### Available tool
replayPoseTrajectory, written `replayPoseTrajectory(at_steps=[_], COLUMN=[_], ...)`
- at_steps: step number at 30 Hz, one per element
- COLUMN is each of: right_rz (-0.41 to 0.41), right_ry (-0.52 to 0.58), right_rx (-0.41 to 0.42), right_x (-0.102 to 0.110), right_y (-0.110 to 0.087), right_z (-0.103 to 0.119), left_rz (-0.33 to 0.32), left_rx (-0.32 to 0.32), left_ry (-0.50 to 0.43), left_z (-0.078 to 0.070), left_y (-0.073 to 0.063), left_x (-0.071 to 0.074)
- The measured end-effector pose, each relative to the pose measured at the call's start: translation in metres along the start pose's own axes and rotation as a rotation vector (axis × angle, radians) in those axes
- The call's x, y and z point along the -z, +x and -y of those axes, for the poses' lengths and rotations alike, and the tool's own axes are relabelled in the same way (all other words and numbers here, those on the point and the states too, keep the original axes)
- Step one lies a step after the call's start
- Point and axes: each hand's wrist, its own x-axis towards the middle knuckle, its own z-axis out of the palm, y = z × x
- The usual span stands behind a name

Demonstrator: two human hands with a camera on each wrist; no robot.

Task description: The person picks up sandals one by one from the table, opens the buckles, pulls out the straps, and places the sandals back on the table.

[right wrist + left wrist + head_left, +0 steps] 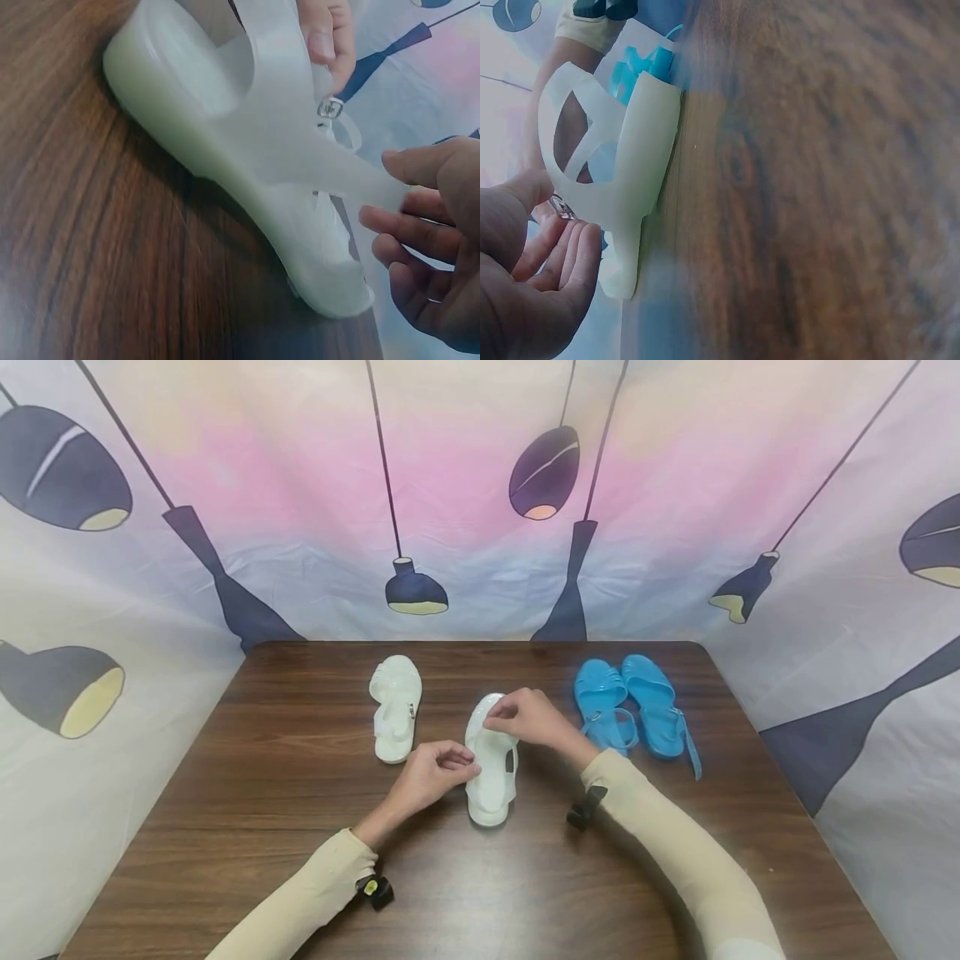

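Pinching a white sandal two-handed

Placed sole-down on the wood-grain table, between another white sandal and the blue sandals. Pinched at its strap end by the right hand, with thumb and fingertips nearly together. Held near the small buckle (metal, by its shine) by the left hand, with fingers curved toward the thumb.

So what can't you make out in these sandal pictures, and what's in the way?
- End of the strap: right wrist view, hidden by the right hand.
- Prong of the buckle: left wrist view, too small and partly covered by the left hand.
- Heel of the left blue sandal: head view, partly behind the right sleeve, itself cut off by the bottom edge.
- Nearby table grain: left wrist view, blurred.
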Motion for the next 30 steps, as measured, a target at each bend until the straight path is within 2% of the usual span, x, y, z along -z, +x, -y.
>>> replayPoseTrajectory(at_steps=[5, 8, 12, 18, 23, 27, 30], right_rz=[-0.061, -0.099, -0.108, -0.045, 0.024, 0.082, 0.117], right_ry=[-0.027, -0.036, -0.008, 0.051, 0.207, 0.354, 0.425], right_rx=[-0.043, -0.087, -0.139, -0.235, -0.29, -0.278, -0.25], right_x=[0.007, 0.012, 0.018, 0.015, 0.001, -0.014, -0.022], right_y=[-0.008, -0.019, -0.039, -0.067, -0.082, -0.089, -0.092], right_z=[-0.004, -0.003, 0.003, 0.006, -0.003, -0.013, -0.017], left_rz=[-0.006, -0.015, -0.033, -0.047, -0.018, 0.003, 0.014], left_rx=[0.008, 0.02, 0.043, 0.098, 0.157, 0.182, 0.193], left_ry=[-0.008, -0.015, -0.02, -0.015, 0.012, 0.041, 0.04], left_z=[0.0, 0.0, 0.0, -0.001, -0.004, -0.007, -0.006], left_y=[0.001, 0.001, -0.001, -0.008, -0.017, -0.022, -0.024], left_x=[-0.001, -0.001, -0.002, -0.002, -0.003, -0.004, -0.006])
